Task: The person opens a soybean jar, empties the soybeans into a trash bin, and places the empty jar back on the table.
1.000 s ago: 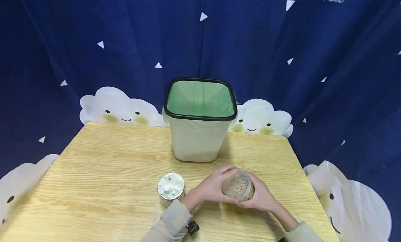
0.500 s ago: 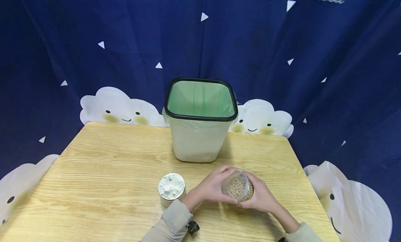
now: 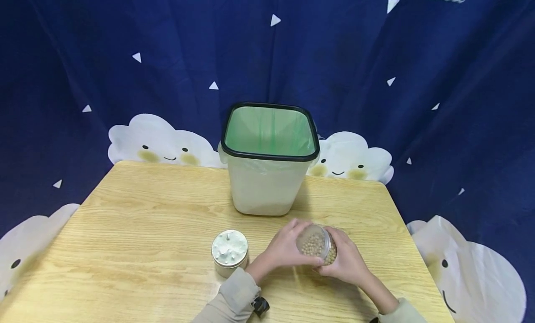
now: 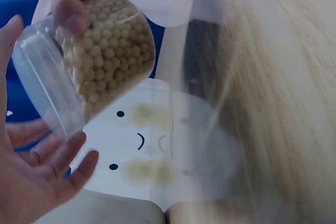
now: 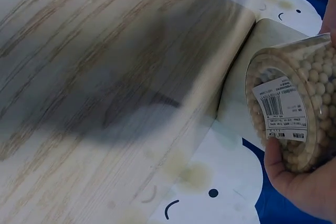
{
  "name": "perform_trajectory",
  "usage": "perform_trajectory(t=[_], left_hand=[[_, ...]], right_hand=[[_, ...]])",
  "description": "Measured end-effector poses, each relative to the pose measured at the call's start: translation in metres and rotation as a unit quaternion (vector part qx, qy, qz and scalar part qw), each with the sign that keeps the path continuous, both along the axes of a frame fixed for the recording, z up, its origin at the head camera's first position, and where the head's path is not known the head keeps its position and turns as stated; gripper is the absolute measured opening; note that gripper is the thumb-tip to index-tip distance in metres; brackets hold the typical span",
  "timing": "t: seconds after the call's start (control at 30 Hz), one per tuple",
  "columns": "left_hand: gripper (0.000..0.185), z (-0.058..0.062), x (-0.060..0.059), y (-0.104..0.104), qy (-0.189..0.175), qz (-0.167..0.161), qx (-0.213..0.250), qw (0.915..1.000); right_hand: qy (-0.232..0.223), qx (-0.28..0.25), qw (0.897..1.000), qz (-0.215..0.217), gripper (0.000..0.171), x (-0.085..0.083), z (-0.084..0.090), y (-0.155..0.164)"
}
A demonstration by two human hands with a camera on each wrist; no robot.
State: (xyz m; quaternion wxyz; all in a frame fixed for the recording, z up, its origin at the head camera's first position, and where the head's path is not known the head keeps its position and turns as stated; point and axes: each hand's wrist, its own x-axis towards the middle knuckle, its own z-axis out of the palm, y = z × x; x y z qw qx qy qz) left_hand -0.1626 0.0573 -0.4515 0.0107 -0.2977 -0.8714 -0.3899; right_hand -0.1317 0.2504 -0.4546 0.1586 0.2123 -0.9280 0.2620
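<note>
Both hands hold a tilted clear jar (image 4: 113, 51) full of beige round pellets, over the front right of the table. My left hand (image 3: 288, 246) is at its translucent lid (image 4: 47, 80), thumb on one side and fingers along the other. My right hand (image 3: 347, 262) grips the jar's body; in the right wrist view its thumb lies by a white barcode label (image 5: 281, 108) on the base. To the left, beside my left wrist, a small round container (image 3: 229, 251) with a silvery rim and lumpy pale green top stands on the table.
A white bin (image 3: 267, 188) with a black rim and green inside stands behind the hands, toward the table's (image 3: 146, 211) back edge. A dark blue curtain (image 3: 179, 58) with white clouds hangs behind and around the table.
My left hand has turned slightly on the lid, its thumb shifting right and up. The right hand keeps the jar in nearly the same place. The head view has shifted a little.
</note>
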Motion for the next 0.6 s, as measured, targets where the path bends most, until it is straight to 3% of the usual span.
perform_trajectory(t=[0.1, 0.17, 0.27, 0.43, 0.5, 0.6], left_hand=[[0.095, 0.003, 0.002, 0.000, -0.024, 0.020, -0.021, 0.9993], [0.097, 0.005, 0.002, -0.002, -0.021, 0.010, -0.017, 0.9996], [0.095, 0.006, -0.002, -0.008, 0.019, -0.048, 0.004, 0.9986], [0.091, 0.009, -0.009, -0.014, 0.080, -0.154, 0.008, 0.9848], [0.093, 0.010, -0.010, -0.014, 0.087, -0.162, -0.004, 0.9829], [0.090, 0.011, -0.008, -0.013, 0.072, -0.136, -0.019, 0.9880]], right_hand=[[-0.001, -0.003, 1.000, 0.003, 0.092, 0.000, 0.001, 0.000], [0.001, -0.003, 1.000, 0.007, 0.091, -0.001, 0.001, 0.000], [0.001, -0.002, 1.000, 0.011, 0.091, -0.002, 0.002, 0.000], [-0.012, -0.005, 1.000, 0.015, 0.093, -0.001, 0.001, 0.002], [-0.013, -0.003, 1.000, 0.016, 0.093, 0.000, 0.000, 0.002], [-0.006, 0.000, 1.000, 0.016, 0.093, 0.000, -0.001, 0.002]])
